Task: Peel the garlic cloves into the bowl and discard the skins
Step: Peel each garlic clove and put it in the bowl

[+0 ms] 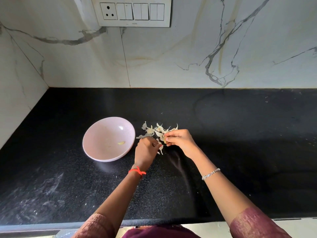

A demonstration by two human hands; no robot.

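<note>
A black tabletop (223, 134) carries a pale pink bowl (108, 139) — one peeled clove (121, 143) lies inside. Just right of it, loose garlic skins (155, 130) are scattered. The right hand (180, 140) pinches a garlic clove (164, 139); the left hand (145, 150) — fingers curled — grips skin.

A black speckled tabletop (240, 152) fills the lower half of the view, with pale dusty smears (48, 191) on its near left part. Behind it rises a white marble wall (171, 62) with grey veins and a vertical seam, meeting a side wall (15, 83) at the left corner. High on the back wall sits a white switch plate (133, 12) with one three-pin socket (108, 11) at its left and rocker switches (141, 11) beside it.
</note>
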